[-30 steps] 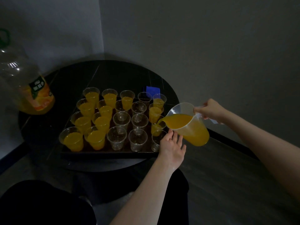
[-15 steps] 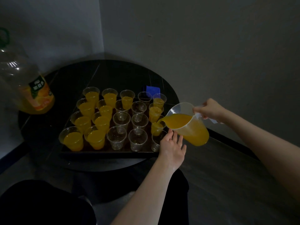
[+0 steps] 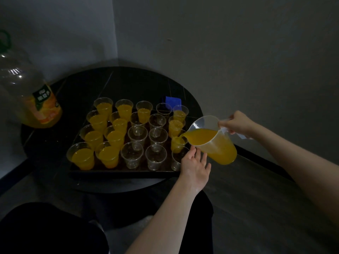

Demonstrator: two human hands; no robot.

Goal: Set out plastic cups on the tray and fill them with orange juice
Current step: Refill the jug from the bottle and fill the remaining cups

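Note:
A dark tray [image 3: 117, 173] on a round black table holds several clear plastic cups in rows. The left cups [image 3: 83, 156] hold orange juice and the middle ones [image 3: 132, 154] hold none. My right hand [image 3: 238, 123] grips the handle of a clear jug [image 3: 216, 145] of juice, tilted with its spout over a right-column cup [image 3: 177, 143] that is partly full. My left hand [image 3: 195, 165] lies with straight fingers against the tray's near right corner, beside the nearest right cup [image 3: 177, 158] and under the jug.
A large, nearly drained juice bottle [image 3: 27, 92] with an orange label stands at the table's left edge. A small blue object [image 3: 173, 100] lies behind the tray. Grey walls meet in a corner behind the table. My dark-clad knees are below.
Juice has kept running from the jug into the right-column cup, whose level has risen a little. Both hands have stayed almost where they were.

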